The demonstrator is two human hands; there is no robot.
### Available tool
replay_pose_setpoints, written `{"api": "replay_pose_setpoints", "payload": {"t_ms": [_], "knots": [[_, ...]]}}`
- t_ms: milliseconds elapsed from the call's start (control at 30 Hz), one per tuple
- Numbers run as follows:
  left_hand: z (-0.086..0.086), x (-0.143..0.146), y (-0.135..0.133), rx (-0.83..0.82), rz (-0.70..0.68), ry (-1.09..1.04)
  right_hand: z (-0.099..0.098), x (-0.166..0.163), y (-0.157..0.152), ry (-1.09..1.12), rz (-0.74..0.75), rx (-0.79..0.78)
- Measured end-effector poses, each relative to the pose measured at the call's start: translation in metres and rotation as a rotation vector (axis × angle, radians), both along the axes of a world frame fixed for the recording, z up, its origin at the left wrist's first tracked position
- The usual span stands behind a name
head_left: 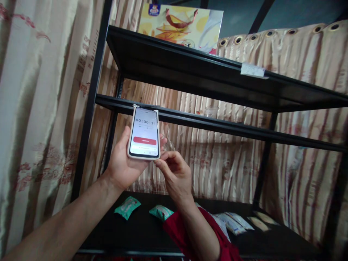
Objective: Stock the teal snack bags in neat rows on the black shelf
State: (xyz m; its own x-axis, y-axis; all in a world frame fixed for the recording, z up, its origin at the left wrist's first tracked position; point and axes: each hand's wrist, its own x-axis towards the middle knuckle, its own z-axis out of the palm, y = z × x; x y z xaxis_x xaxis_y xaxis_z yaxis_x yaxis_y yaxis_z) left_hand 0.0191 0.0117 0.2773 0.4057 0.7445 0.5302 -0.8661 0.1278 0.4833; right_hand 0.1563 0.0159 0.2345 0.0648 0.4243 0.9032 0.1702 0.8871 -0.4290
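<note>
A smartphone (144,132) in a pale case lies tilted up on my left palm, its screen lit with a timer at 00:00:11 above a red button. My left hand (127,159) cradles it from below, thumb along the left side and fingertips showing past the right edge. At the phone's lower right corner, the thumb and forefinger of my right hand (175,172) pinch the case edge. A dark red sleeve covers part of that forearm. Below the hands, two green packets (127,207) lie on the black bottom shelf (108,235); my right arm partly hides one.
The phone's top end overlaps the middle shelf bar (195,121) of a black rack. A clear cup (211,111) stands there. Above is a yellow gift box (181,27). White and blue packets (235,223) and beige packets (262,220) lie lower right. Curtains (46,108) hang around.
</note>
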Motion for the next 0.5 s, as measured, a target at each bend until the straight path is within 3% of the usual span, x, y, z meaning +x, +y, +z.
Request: {"api": "replay_pose_setpoints", "payload": {"t_ms": [267,500], "knots": [[0.029,-0.003,0.020,0.007,0.072,0.019,0.033,-0.010,0.015,0.069,0.130,-0.015],[0.049,-0.001,0.039,-0.010,0.094,-0.025,0.056,-0.011,0.032,0.044,0.115,-0.010]]}}
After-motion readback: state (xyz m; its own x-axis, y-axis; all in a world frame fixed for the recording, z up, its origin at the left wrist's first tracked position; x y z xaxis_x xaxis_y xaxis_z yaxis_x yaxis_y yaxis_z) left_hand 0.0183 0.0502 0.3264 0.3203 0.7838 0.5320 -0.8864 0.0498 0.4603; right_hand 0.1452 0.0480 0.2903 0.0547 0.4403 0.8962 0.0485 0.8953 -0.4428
